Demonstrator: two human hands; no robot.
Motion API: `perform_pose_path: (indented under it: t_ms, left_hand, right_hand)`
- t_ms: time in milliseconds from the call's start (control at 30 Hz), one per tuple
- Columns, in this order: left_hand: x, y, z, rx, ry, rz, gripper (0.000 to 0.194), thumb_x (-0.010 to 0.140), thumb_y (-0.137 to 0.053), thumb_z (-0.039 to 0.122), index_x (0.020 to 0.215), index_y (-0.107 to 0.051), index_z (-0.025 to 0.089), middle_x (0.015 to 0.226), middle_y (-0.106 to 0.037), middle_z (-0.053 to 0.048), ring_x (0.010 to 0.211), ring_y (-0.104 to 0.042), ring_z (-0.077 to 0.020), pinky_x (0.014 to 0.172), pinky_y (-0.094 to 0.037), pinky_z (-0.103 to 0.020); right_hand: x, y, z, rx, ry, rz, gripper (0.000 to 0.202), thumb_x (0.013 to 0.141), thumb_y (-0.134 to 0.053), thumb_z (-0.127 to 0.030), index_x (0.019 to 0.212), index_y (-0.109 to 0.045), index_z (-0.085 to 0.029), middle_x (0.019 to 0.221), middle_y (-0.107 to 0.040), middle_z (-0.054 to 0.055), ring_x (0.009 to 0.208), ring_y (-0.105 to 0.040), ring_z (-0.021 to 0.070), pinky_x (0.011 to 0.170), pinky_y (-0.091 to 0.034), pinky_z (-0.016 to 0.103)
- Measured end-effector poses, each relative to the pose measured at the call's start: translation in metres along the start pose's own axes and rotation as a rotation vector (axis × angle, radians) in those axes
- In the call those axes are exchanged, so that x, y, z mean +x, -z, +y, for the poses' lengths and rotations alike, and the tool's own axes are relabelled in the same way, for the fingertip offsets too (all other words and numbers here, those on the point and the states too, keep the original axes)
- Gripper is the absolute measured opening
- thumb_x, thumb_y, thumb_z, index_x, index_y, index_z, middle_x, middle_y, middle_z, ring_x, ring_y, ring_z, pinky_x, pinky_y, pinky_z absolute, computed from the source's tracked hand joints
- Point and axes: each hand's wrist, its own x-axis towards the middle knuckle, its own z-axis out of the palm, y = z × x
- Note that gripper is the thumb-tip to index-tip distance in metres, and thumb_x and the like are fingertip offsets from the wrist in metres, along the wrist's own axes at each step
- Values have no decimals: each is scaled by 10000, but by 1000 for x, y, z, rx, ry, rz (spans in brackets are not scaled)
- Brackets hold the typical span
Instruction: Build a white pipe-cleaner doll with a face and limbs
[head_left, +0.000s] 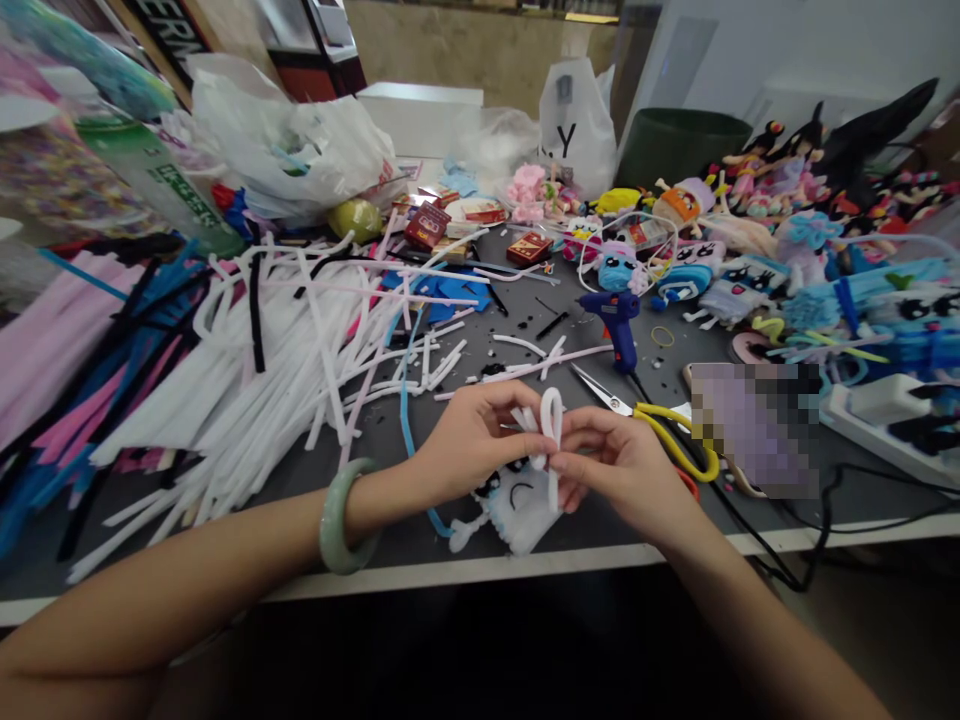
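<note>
Between my two hands is a white pipe cleaner (551,420) bent into a narrow upright loop. My left hand (480,440), with a green bangle on its wrist, pinches the loop's lower part, and short white ends poke out beside the fingers. My right hand (611,460) grips the same piece from the other side, with its tail hanging below the fingertips. Under both hands lies a white fuzzy doll (521,515) with a drawn face, partly hidden by them. Yellow-handled scissors (660,425) rest just beyond my right hand.
White pipe cleaners (255,400) spread over the table's left side. A blue glue gun (615,325) stands beyond the scissors. At right are a phone (750,430), a power strip (892,420), black cables (817,540) and several fuzzy dolls (742,285). Plastic bags (300,140) sit at the back.
</note>
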Motion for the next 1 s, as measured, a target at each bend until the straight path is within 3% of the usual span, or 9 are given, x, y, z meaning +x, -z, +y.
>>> perform_pose_path:
  t_ms: [200,500,733,900,1000]
  left_hand:
    - [2,3,3,47,-4,-42,250,688,-782,139,878,-620,125,811,-679,-7,728,-647,-96,679,-527,-195]
    - [7,10,7,144,0,-45,369,698,-770,174,1043,-644,138,852,-696,-26,751,-664,-126,717,-551,-240]
    - [6,10,10,264,-24,-48,246,705,-765,160,942,-707,132,824,-709,-23,639,-624,-86,616,-530,-188]
    - [3,7,9,263,-34,-64,196,711,-768,172,894,-706,139,795,-698,-13,620,-608,-78,598,-520,-177]
    - [1,5,7,262,-32,-63,167,720,-757,169,877,-708,142,762,-690,-6,629,-607,-80,599,-512,-174]
  right_hand:
    - [0,4,-7,-110,57,-9,217,698,-762,-285,831,-644,-160,639,-594,-49,460,-493,39,439,-438,174]
    - [-2,15,-15,-317,38,-66,149,786,-635,-294,767,-689,-156,570,-497,-49,484,-398,54,441,-322,190]
    - [-3,16,-15,-411,74,-53,221,815,-614,-354,748,-683,-155,623,-550,-22,549,-437,81,499,-332,218]
    - [-5,13,-13,-541,123,-58,298,877,-566,-413,746,-653,-159,577,-442,-48,526,-363,76,473,-266,220]
    - [-6,10,-12,-621,175,-33,285,889,-555,-394,756,-652,-162,600,-466,-40,551,-379,81,489,-279,221]
